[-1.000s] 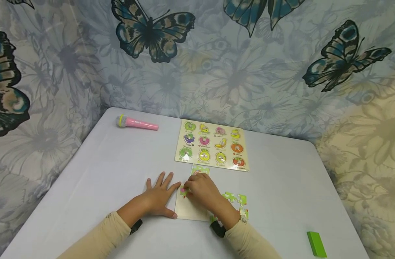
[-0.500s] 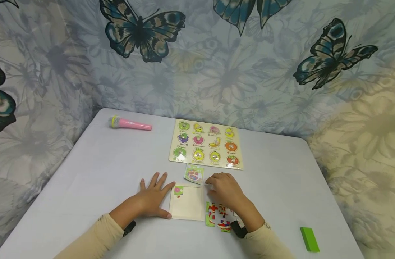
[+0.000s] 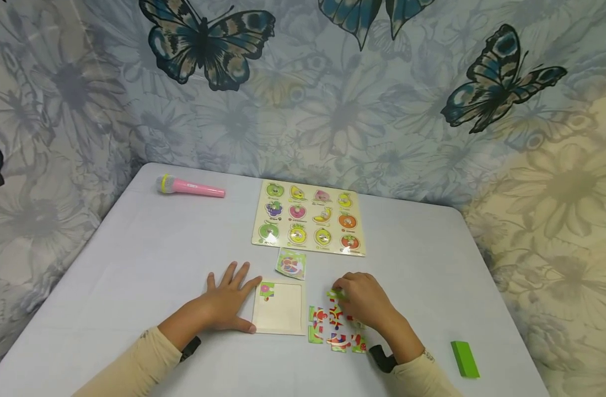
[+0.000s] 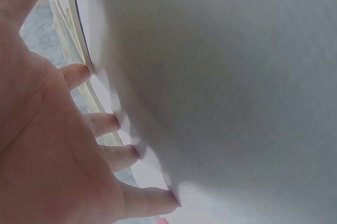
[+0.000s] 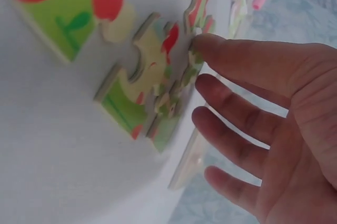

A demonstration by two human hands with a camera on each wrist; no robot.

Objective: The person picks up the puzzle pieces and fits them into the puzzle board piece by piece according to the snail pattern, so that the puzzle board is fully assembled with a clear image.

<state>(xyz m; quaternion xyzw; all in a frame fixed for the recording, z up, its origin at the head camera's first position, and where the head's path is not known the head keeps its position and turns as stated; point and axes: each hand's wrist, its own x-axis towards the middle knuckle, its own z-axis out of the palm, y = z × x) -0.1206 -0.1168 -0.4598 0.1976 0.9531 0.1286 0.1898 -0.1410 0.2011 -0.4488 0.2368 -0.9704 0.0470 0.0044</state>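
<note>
My left hand (image 3: 228,303) lies with spread fingers on the white cloth, its index fingertip and thumb at the left edge of a square wooden puzzle tray (image 3: 280,314). One puzzle piece with a pink flower (image 3: 267,289) sits in the tray's upper left corner. To the right of the tray, my right hand (image 3: 367,300) pinches a green-edged puzzle piece (image 3: 331,295) at the top of a group of loose pieces (image 3: 338,341). In the right wrist view the thumb (image 5: 216,47) is on that piece, hiding part of it; the other fingers are loosely bent.
Behind the tray is a small picture card (image 3: 290,263), and beyond it a fruit puzzle board (image 3: 310,220). A pink toy microphone (image 3: 193,188) lies at the back left. At the front right is a green block (image 3: 465,359). A butterfly-patterned wall (image 3: 362,110) borders the table.
My right hand has left the flower piece in the tray's corner and moved right to the loose pieces. My left hand has stayed at the tray's edge. The head view has shifted slightly.
</note>
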